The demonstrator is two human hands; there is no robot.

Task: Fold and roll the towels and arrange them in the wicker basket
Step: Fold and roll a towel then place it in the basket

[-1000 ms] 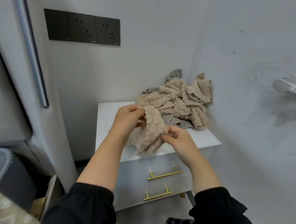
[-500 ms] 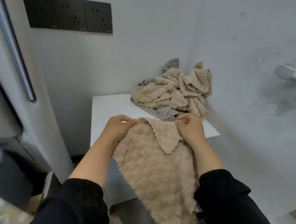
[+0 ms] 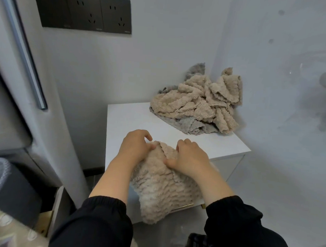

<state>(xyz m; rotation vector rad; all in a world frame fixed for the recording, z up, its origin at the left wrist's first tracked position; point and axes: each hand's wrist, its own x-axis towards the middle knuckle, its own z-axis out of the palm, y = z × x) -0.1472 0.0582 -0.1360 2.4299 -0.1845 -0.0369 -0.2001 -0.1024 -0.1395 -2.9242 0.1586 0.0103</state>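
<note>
A beige fluffy towel lies over the front edge of the white cabinet top and hangs down its front. My left hand grips the towel's upper left edge with curled fingers. My right hand pinches its upper right edge, thumb on the cloth. The two hands are close together, with a fold of towel bunched between them. A heap of crumpled beige and grey towels sits at the back right of the cabinet, against the wall corner. No wicker basket is in view.
Walls close in behind and to the right of the cabinet. A black socket panel is on the back wall. A grey appliance with a long handle stands left. A gold drawer handle shows under the hanging towel.
Both hands pulled one beige towel off the heap, spread it out, then lowered its top edge onto the cabinet's front and moved closer together.
</note>
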